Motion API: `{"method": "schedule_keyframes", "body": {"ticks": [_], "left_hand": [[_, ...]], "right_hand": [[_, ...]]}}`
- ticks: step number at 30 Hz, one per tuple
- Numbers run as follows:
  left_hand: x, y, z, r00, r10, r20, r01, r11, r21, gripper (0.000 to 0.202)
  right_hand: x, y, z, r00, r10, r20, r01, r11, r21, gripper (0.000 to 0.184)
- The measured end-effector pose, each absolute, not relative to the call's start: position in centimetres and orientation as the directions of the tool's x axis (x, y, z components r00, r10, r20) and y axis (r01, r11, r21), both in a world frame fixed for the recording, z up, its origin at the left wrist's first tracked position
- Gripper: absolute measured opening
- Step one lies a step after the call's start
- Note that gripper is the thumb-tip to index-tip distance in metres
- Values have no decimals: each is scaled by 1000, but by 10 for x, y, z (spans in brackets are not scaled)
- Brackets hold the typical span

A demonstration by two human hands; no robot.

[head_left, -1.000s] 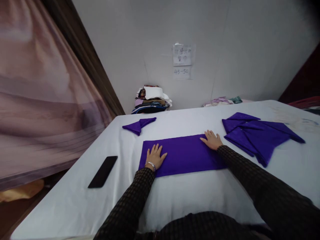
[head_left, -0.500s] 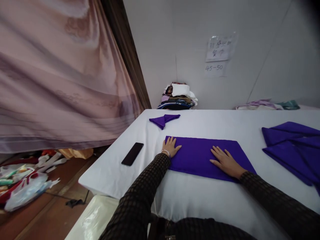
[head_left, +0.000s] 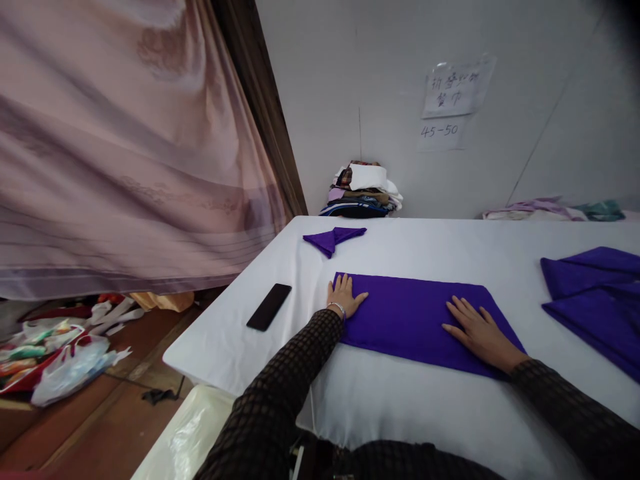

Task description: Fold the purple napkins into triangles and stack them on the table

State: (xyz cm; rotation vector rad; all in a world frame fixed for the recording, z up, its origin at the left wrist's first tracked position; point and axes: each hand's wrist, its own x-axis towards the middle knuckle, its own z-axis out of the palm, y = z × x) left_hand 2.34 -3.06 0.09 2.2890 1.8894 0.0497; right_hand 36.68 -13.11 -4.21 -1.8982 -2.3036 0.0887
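Observation:
A purple cloth napkin (head_left: pixel 400 317), folded into a long rectangle, lies flat on the white-covered table (head_left: pixel 430 247) in front of me. My left hand (head_left: pixel 346 298) rests open on its left end, fingers spread and a bracelet at the wrist. Toward the right end, my right hand (head_left: pixel 481 333) lies flat on the cloth with its fingers apart. Neither hand grips anything. A smaller folded purple cloth (head_left: pixel 334 240) sits beyond my left hand, and a heap of purple cloths (head_left: pixel 600 287) lies at the far right, partly cut off by the frame.
A black phone (head_left: pixel 269 307) lies left of the napkin. Behind the table's far edge are a pile of folded clothes (head_left: pixel 363 193) and more fabric (head_left: pixel 540 210). A pink curtain (head_left: pixel 140 147) hangs at left, above plastic bags (head_left: pixel 70 367) on the floor.
My right hand has slid to the right along the napkin, while my left hand stays on its left end. The view has shifted slightly.

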Motion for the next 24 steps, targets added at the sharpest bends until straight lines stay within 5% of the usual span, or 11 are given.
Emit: {"method": "schedule_keyframes", "body": {"ticks": [8, 13, 19, 24], "left_hand": [[24, -30, -1, 144, 987, -66, 981, -134, 140, 86], [23, -26, 16, 122, 985, -119, 977, -97, 191, 80], [25, -74, 16, 427, 904, 1, 898, -424, 116, 74], [16, -95, -2, 403, 915, -1, 914, -402, 62, 75]], "right_hand": [[349, -139, -23, -173, 979, 111, 972, 188, -144, 70], [302, -162, -4, -356, 924, 143, 894, 381, -237, 66], [265, -176, -8, -452, 878, 155, 826, 478, -298, 67], [298, -190, -16, -391, 912, 126, 873, 411, -262, 66]]}}
